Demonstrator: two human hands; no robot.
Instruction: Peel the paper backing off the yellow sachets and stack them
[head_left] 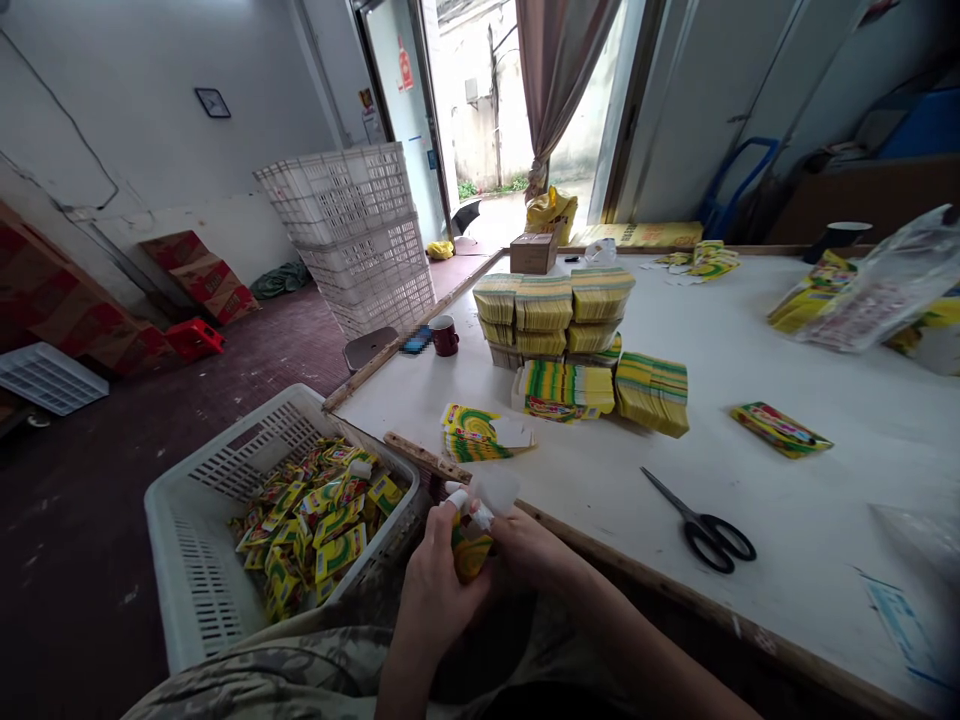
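Observation:
My left hand (435, 570) is closed round a small yellow printed packet (471, 558) at the table's near edge. My right hand (525, 540) meets it there, fingers pinched together at the packet's top by a whitish translucent piece (496, 488). Which fingers grip that piece is hard to make out. White coverings wrap some fingertips. Just beyond my hands lies a fanned pile of flat yellow-green packets (476, 432). Below left, a white plastic basket (202, 490) holds many loose yellow packets (337, 555).
Banded stacks of yellow packets (544, 305) stand mid-table, with a dark red mug (444, 337) to their left. Black-handled scissors (705, 528) and a single packet (780, 428) lie to the right. A small cardboard box (533, 254) sits behind. White crates (352, 225) are piled on the floor.

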